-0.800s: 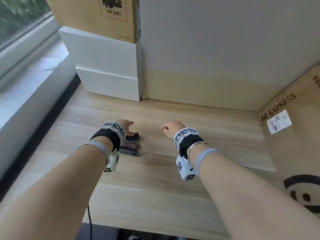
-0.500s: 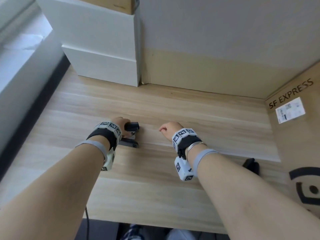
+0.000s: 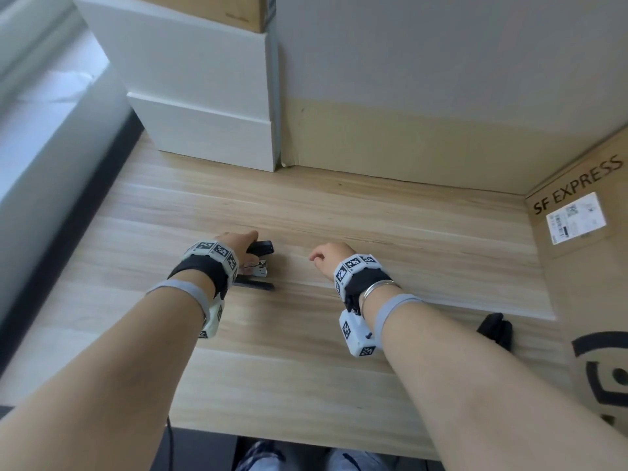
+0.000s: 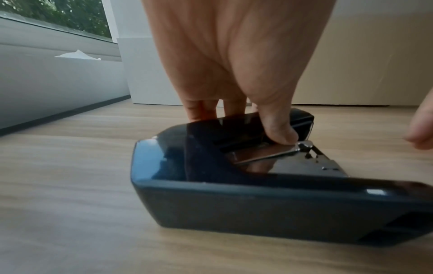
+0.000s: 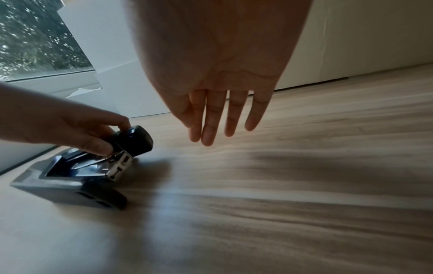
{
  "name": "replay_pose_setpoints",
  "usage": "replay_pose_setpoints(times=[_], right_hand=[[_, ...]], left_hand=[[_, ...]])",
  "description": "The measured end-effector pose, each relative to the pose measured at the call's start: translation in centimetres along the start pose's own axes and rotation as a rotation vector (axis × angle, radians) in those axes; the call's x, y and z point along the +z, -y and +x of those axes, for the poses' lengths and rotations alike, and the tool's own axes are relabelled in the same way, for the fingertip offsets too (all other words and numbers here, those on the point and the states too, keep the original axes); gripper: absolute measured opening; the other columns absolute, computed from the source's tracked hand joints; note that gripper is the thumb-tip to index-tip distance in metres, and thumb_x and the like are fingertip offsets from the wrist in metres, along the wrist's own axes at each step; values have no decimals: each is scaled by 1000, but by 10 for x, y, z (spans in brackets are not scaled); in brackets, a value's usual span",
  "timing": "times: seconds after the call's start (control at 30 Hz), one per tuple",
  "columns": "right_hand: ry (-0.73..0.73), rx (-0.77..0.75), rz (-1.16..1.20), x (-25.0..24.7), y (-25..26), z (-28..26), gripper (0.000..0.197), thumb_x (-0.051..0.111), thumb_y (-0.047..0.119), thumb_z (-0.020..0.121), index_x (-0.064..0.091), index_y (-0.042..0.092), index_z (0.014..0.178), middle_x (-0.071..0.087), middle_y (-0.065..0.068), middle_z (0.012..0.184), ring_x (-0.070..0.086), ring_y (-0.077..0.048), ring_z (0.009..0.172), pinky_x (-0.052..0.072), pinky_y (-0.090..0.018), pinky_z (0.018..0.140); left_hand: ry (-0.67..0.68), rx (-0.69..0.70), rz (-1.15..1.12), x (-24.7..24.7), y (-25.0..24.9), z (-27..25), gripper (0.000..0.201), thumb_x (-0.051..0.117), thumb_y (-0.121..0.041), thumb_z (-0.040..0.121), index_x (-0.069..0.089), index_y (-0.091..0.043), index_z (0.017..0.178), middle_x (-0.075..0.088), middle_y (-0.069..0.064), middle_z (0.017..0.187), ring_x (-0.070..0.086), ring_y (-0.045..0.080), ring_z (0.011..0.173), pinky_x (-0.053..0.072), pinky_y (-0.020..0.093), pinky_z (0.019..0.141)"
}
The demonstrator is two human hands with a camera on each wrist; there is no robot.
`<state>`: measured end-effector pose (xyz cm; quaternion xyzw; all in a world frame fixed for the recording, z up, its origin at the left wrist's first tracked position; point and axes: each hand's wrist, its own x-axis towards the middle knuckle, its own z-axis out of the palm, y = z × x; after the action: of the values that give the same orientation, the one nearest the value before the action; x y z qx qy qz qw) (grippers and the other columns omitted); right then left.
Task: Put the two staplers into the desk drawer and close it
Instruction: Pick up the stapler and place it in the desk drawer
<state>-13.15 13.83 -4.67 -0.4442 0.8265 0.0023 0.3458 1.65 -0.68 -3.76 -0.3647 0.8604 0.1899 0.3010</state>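
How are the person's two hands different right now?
The left hand pinches the top arm of the open stapler, thumb and fingers curled round it; the right hand holds nothing. In the right wrist view the right hand's fingers hang straight and relaxed above the desk. Both wear wrist cameras and reach over that desk.

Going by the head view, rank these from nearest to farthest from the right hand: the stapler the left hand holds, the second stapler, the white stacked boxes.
1. Held stapler, just left of the right hand, gripped by the left hand.
2. Second stapler, right of the forearm, beside the SF Express box.
3. White stacked boxes, far back left.
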Motion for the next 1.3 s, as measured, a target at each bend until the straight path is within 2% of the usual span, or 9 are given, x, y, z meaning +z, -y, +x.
replay_pose_setpoints(times=[0.13, 0.27, 0.4, 0.6, 0.67, 0.87, 1.0, 1.13, 1.3], right_hand=[[-9, -11, -21, 1, -4, -6, 36, 39, 14, 96, 64, 22, 122, 62, -3, 132, 58, -26, 119, 46, -30, 100], [-3, -18, -44, 5, -8, -14, 36, 39, 14, 96, 63, 21, 122, 63, -4, 130, 59, -27, 117, 47, -32, 100], [34, -46, -87, 18, -9, -23, 37, 38, 14, 97, 62, 20, 124, 62, -4, 133, 57, -26, 120, 47, -32, 102], [58, -83, -105, 40, -9, -39, 36, 39, 12, 94, 66, 20, 117, 65, -7, 127, 60, -31, 115, 48, -34, 98], [59, -84, -92, 45, -10, -46, 36, 40, 11, 93, 67, 19, 116, 65, -8, 126, 60, -32, 114, 48, -34, 97], [58, -74, -126, 53, 3, -58, 35, 42, 10, 92, 67, 16, 116, 66, -11, 124, 62, -33, 112, 50, -35, 97], [31, -70, -175, 65, 27, -66, 35, 43, 10, 89, 66, 16, 114, 67, -11, 121, 62, -32, 111, 51, -37, 95], [3, -58, -221, 81, 60, -72, 39, 42, 13, 93, 57, 19, 128, 56, -8, 136, 49, -32, 127, 42, -42, 107], [-62, -59, -242, 106, 100, -80, 44, 45, 14, 92, 46, 18, 136, 46, -8, 142, 39, -32, 133, 35, -43, 108]], left_hand=[[-51, -26, 17, 2, 0, -15, 45, 56, -35, 88, 39, -13, 124, 61, 13, 103, 54, 28, 84, 50, 39, 83], [-71, -17, -19, 8, -2, -28, 52, 60, -30, 87, 42, -9, 131, 54, 13, 130, 58, 31, 111, 47, 39, 92], [-76, -46, -84, 17, -6, -44, 54, 62, -28, 85, 42, -3, 129, 46, 18, 131, 54, 35, 114, 44, 40, 96], [-186, -136, -188, 43, -13, -67, 41, 57, -24, 86, 44, -1, 117, 64, 19, 103, 56, 32, 86, 43, 35, 75], [-211, -154, -206, 50, -17, -73, 38, 57, -22, 85, 45, -1, 115, 59, 12, 81, 52, 30, 79, 39, 32, 69], [-306, -208, -292, 64, -10, -106, 20, 55, -18, 86, 37, -12, 92, 41, -1, 65, 46, 26, 77, 35, 31, 69], [-340, -250, -342, 78, 17, -133, 20, 56, -23, 84, 41, -13, 92, 55, 11, 85, 54, 30, 80, 38, 32, 70], [-360, -303, -403, 98, 44, -167, 45, 61, -25, 83, 44, -6, 121, 64, 20, 110, 59, 34, 94, 45, 35, 75], [-375, -377, -514, 134, 89, -210, 59, 63, -31, 79, 41, -7, 128, 65, 20, 112, 62, 35, 98, 46, 34, 74]])
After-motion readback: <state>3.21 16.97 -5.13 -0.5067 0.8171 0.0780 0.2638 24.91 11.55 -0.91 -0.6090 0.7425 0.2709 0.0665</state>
